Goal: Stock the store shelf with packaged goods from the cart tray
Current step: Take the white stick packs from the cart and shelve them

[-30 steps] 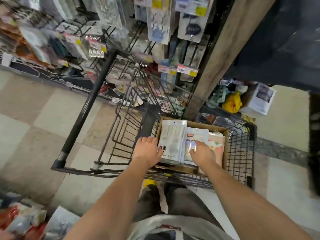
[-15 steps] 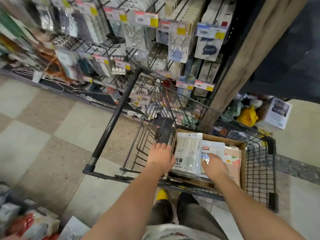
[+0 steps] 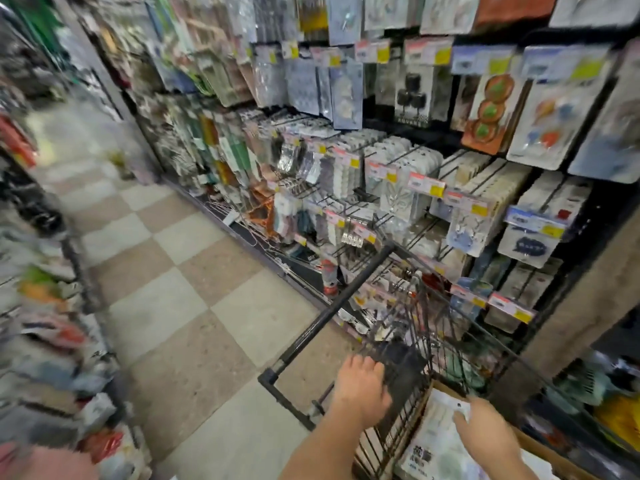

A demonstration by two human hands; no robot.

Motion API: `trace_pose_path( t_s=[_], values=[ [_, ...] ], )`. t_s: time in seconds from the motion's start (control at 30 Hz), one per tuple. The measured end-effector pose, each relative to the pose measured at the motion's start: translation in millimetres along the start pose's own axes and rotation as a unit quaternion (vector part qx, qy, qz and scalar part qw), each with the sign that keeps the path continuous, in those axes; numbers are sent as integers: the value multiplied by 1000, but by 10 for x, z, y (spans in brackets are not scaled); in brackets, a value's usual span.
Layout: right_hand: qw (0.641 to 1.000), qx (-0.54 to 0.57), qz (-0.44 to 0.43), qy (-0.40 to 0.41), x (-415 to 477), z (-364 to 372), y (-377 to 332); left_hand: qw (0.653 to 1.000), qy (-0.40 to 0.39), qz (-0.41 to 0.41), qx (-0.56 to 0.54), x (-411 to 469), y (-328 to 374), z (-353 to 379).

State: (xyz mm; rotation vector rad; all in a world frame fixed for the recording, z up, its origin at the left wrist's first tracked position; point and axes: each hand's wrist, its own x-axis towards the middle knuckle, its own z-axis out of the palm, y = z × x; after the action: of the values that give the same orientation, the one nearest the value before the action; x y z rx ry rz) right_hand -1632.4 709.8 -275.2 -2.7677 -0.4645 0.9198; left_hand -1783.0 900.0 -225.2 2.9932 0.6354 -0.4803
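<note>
A black wire cart (image 3: 412,320) stands at the lower right, close to the shelf. In it lies a cardboard tray (image 3: 550,455) with flat white packages (image 3: 433,441). My left hand (image 3: 362,389) lies over the cart's black seat flap, fingers spread and fairly straight. My right hand (image 3: 485,427) rests on the top white package in the tray, fingertips at its upper edge; whether it pinches the pack is not clear. The store shelf (image 3: 398,174) with hanging packaged goods on pegs fills the upper right.
A checkered tile aisle (image 3: 180,289) runs away to the upper left. A second rack of goods (image 3: 52,306) lines the left edge, blurred. A wooden post (image 3: 581,317) stands right of the cart, with mixed goods low behind it.
The view has swung up and left, so the shelf and aisle now fill the frame. Both hands stay at the cart, left on the flap, right on the white package.
</note>
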Motion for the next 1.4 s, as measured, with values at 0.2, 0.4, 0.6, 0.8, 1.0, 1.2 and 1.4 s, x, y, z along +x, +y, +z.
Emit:
trace_pose_path(
  t_s=[0.2,0.4,0.6,0.8,1.0,1.2,1.4],
  values=[
    [996,-15,-93,-1,-116,-439,18,994,50,-99,-18,-292,185,-235],
    [990,-81,-113,22,-345,-528,684,993,59,-99,-3,-462,805,-274],
    [989,-111,-96,11,-405,-474,1171,997,39,-59,1,-398,1324,-176],
    [990,-115,-85,16,-248,-362,1209,1000,15,-15,-11,-101,1452,-138],
    [996,-79,-32,8,0,-251,1008,999,-10,42,-22,368,1238,38],
    [999,-39,32,0,233,-114,772,994,-50,99,-24,826,980,264],
    [994,34,94,-44,518,223,776,987,-111,117,-23,1097,979,679]
  ],
)
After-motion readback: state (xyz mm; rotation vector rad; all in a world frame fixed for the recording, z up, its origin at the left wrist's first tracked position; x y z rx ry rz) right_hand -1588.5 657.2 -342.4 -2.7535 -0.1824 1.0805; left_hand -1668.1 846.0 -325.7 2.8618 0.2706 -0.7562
